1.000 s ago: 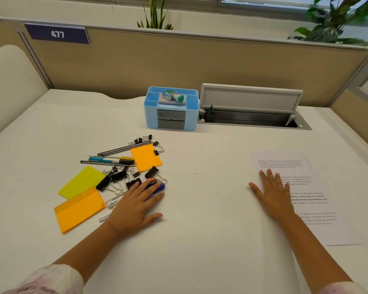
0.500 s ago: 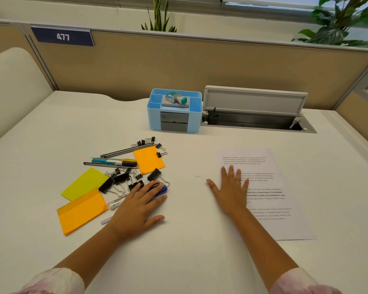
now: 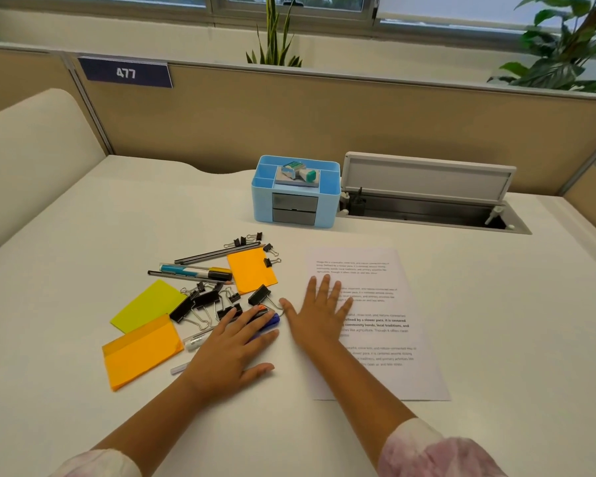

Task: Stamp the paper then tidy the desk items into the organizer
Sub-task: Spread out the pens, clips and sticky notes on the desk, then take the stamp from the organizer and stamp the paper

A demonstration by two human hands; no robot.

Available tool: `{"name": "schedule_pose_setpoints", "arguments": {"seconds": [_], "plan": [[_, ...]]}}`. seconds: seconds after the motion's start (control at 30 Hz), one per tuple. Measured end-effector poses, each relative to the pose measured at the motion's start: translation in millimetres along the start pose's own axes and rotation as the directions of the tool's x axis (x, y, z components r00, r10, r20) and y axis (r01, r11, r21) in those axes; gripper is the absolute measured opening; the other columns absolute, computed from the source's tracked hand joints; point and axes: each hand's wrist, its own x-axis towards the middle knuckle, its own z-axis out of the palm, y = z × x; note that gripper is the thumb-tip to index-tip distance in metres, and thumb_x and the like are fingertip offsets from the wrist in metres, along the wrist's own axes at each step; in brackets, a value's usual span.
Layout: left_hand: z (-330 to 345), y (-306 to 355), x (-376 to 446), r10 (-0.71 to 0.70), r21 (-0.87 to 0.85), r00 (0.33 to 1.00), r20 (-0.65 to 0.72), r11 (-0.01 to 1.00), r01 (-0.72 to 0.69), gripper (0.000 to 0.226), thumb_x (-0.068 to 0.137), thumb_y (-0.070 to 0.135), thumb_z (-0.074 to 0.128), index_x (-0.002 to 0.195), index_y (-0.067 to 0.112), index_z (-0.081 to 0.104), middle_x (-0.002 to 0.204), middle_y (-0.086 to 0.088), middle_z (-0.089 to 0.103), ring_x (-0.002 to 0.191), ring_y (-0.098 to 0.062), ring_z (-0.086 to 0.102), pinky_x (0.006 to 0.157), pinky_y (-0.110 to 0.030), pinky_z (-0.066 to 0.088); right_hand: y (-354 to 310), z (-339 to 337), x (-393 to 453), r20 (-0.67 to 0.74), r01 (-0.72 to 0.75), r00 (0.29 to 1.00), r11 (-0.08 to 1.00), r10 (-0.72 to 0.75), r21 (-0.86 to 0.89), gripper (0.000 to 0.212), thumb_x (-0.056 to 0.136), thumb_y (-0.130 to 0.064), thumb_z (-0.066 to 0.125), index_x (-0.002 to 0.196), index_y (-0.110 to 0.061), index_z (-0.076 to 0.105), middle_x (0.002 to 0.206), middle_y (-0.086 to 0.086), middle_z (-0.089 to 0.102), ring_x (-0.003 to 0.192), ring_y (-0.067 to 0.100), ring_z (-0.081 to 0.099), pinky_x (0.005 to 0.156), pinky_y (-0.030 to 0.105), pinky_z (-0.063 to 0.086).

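A printed paper (image 3: 379,304) lies on the white desk, and my right hand (image 3: 319,313) presses flat on its left side with fingers straight. My left hand (image 3: 234,346) rests flat on the desk, its fingers over a blue and orange pen (image 3: 267,321). To the left lie black binder clips (image 3: 203,304), pens and pencils (image 3: 200,270), and orange (image 3: 252,271) and yellow (image 3: 148,306) sticky notes. A blue organizer (image 3: 295,197) stands at the back with a stamp (image 3: 298,172) on top.
An open cable tray with a raised lid (image 3: 427,194) sits right of the organizer. A tan partition (image 3: 358,125) runs along the back of the desk, with plants behind it. A larger orange pad (image 3: 140,352) lies near the front left.
My right hand has slid the paper leftward across the desk, close to my left hand. My left hand has stayed on the pen.
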Motion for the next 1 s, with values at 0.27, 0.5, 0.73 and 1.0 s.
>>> {"name": "schedule_pose_setpoints", "arguments": {"seconds": [0.27, 0.5, 0.73, 1.0], "plan": [[1, 0, 0, 0.013, 0.013, 0.999, -0.036, 1.0, -0.012, 0.058, 0.089, 0.062, 0.025, 0.133, 0.03, 0.045, 0.142, 0.0, 0.044, 0.133, -0.025, 0.036, 0.11, -0.037, 0.001, -16, -4, 0, 0.028, -0.002, 1.0, 0.999, 0.003, -0.037, 0.085, 0.086, -0.069, 0.01, 0.145, -0.013, -0.014, 0.154, 0.013, -0.018, 0.14, 0.035, -0.02, 0.108, 0.06, -0.012], [2, 0, -2, 0.018, 0.033, 0.999, -0.028, 0.999, -0.017, 0.057, 0.088, 0.064, 0.026, 0.132, 0.033, 0.046, 0.144, 0.0, 0.04, 0.134, -0.025, 0.033, 0.109, -0.044, -0.002, -11, -9, -1, 0.035, 0.068, 0.997, 0.997, -0.067, -0.044, 0.083, 0.085, -0.07, 0.012, 0.145, -0.021, -0.017, 0.154, 0.009, -0.021, 0.14, 0.033, -0.022, 0.107, 0.06, -0.015], [1, -3, 0, 0.202, 0.149, 0.977, -0.067, 0.97, -0.19, 0.061, 0.089, 0.061, 0.025, 0.135, 0.026, 0.043, 0.143, 0.004, 0.042, 0.131, -0.023, 0.039, 0.107, -0.048, 0.005, 4, -41, 16, -0.046, 0.182, 0.982, 0.983, -0.181, 0.024, 0.078, 0.086, -0.067, 0.029, 0.147, -0.021, 0.011, 0.157, 0.006, -0.01, 0.141, 0.031, -0.018, 0.109, 0.058, -0.012], [-66, -65, 96, 0.083, -0.129, 0.96, -0.266, 0.984, -0.121, 0.063, 0.093, 0.053, 0.017, 0.131, 0.012, 0.046, 0.14, -0.008, 0.045, 0.129, -0.028, 0.042, 0.104, -0.056, 0.029, -2, -122, 94, -0.428, 0.257, 0.893, 0.937, -0.138, 0.236, 0.046, 0.083, -0.049, 0.058, 0.118, -0.021, 0.046, 0.122, 0.003, 0.05, 0.115, 0.02, 0.046, 0.102, 0.042, 0.036]]}}
